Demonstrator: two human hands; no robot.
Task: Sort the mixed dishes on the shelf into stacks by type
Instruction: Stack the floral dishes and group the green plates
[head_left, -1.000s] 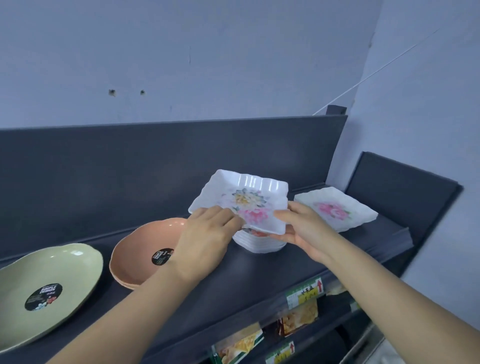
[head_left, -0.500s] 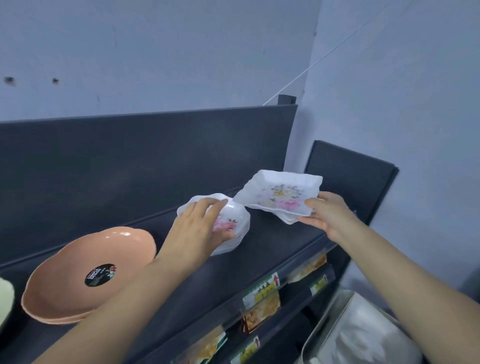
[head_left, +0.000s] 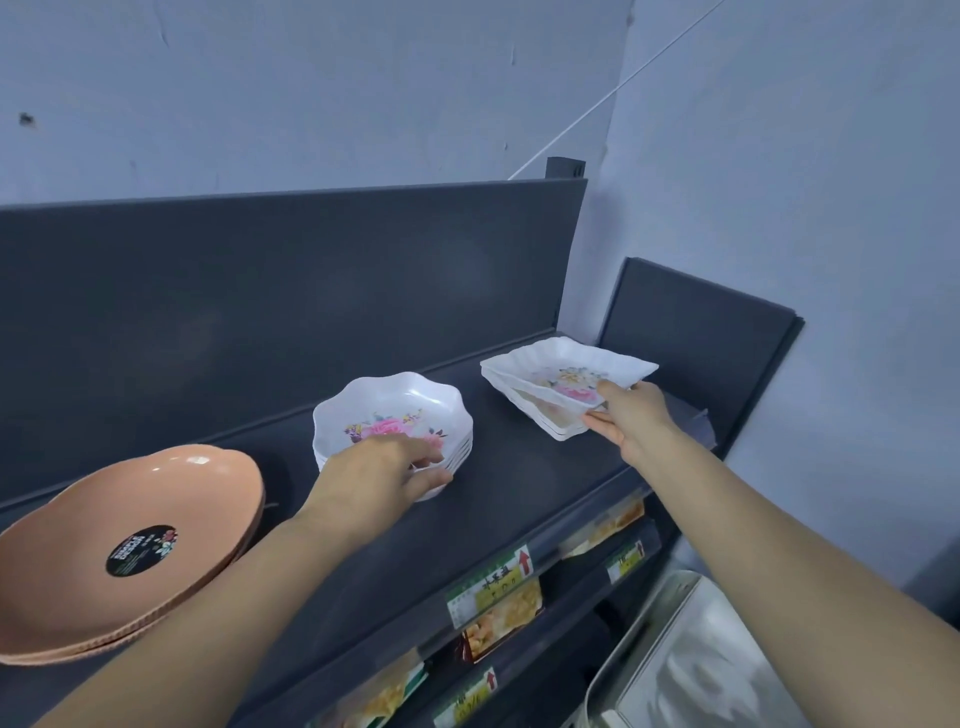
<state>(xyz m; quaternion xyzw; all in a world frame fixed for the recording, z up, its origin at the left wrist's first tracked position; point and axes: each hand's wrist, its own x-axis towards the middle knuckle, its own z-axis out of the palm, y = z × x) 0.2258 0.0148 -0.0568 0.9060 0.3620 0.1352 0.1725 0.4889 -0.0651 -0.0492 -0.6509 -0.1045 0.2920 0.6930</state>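
The right hand pinches a square plate, seemingly seated on its stack right of the bowls the left hand grips; release next.

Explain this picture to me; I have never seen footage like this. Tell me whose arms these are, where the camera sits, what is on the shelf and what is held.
No machine here: a person sorts dishes with bare hands. The picture comes from a camera worn on their head, looking down. On the dark shelf stand orange plates, a stack of round bowls with flowers, and a stack of square dishes. The left hand grips the round bowls at their near rim. The right hand pinches the top square dish, above that stack.
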